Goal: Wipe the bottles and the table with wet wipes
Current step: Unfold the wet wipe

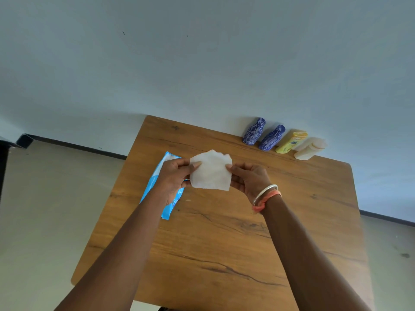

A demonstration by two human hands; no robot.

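Wooden table (224,254) fills the lower view, set against a pale wall (202,63). Over its middle, both hands hold one white wipe (211,173) spread open between them. The left hand (174,176) pinches the wipe's left edge, thumb on top and fingers curled behind. The right hand (249,178) pinches the right edge the same way. Whether the wipe's lower edge touches the tabletop cannot be told. On the right wrist sit a silver bangle (265,193) and an orange band (268,199). Just left of the wipe, partly hidden by the left hand, a blue pack (169,208) lies flat on the table. Well beyond the wipe and to its right, four bottles stand close together in a row along the table's far edge: first blue bottle (253,131) nearest the wipe, then second blue bottle (271,138), yellow bottle (290,141) and white bottle (310,148) farthest from it. Further left of the wipe, past the pack, lies beige floor (45,198).
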